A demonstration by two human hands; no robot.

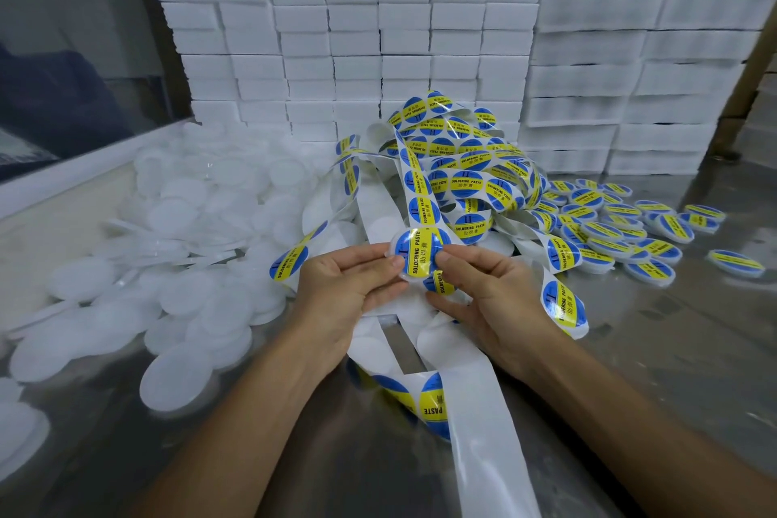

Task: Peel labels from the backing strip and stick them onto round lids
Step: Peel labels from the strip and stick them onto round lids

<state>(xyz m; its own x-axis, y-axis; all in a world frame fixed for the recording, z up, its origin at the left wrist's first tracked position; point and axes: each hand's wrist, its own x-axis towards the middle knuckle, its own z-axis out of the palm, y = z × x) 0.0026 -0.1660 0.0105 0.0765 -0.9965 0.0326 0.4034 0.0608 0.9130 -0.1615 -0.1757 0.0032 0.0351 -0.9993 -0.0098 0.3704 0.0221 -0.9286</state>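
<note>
A person's left hand [336, 286] and right hand [487, 299] hold one round lid [414, 259] between them, thumbs curled onto its blue-and-yellow label, above a tangled backing strip [475, 391] on the steel desk [672, 349]. Bare white lids [176, 265] are heaped left, labelled lids [622, 231] right.

We see the scene evenly lit from above, cool and fairly bright. The metal table [656, 353] gives back dull smeared reflections at near right, and the glossy labels [454, 164] carry small white glints. Shadows under the forearms are soft. The white lids [181, 231] at left wash out, nearly without edges. Straight lines bow toward the edges, and the far corners blur and darken.
</note>
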